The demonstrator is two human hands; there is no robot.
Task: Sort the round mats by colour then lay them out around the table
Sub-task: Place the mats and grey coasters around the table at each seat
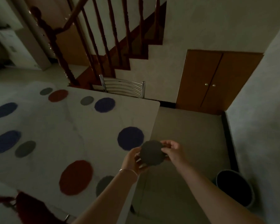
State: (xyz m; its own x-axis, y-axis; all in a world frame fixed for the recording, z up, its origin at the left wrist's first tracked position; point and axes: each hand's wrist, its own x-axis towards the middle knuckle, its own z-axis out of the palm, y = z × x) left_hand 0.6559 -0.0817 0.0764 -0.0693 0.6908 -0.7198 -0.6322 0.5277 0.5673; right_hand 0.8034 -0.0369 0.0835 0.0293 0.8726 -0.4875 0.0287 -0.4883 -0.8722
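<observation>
Dim light blurs the white counter, its left side cut off by the frame. Low centre, the left hand and right hand pinch a dark grey mat by its edges; fingers beneath are hidden.

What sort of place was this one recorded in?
Most likely a home dining area. A white table laid with round mats stands by a wooden staircase, with a metal chair pushed in at its far side and a wooden cupboard under the stairs.
</observation>
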